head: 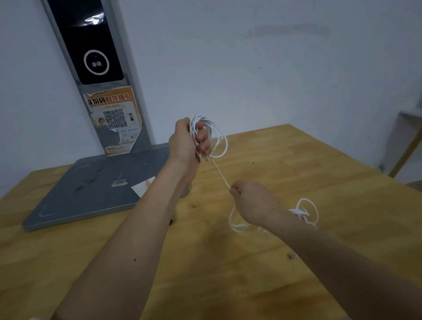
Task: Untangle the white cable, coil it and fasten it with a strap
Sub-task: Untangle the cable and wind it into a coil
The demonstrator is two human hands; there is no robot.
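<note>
Wooden table, mid-coiling: left hand grips gathered white cable loops aloft; right hand pinches the taut feed strand, slack lying near the right edge

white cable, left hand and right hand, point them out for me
white cable (220,173), head view, on the taut stretch between the hands
left hand (187,144), head view, back of the hand
right hand (253,203), head view, back of the hand

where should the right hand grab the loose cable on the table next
On the loose cable, take the raised loop beside the right hand. Come from above: it stands off the table, leaving room for fingers to hook under.
</note>
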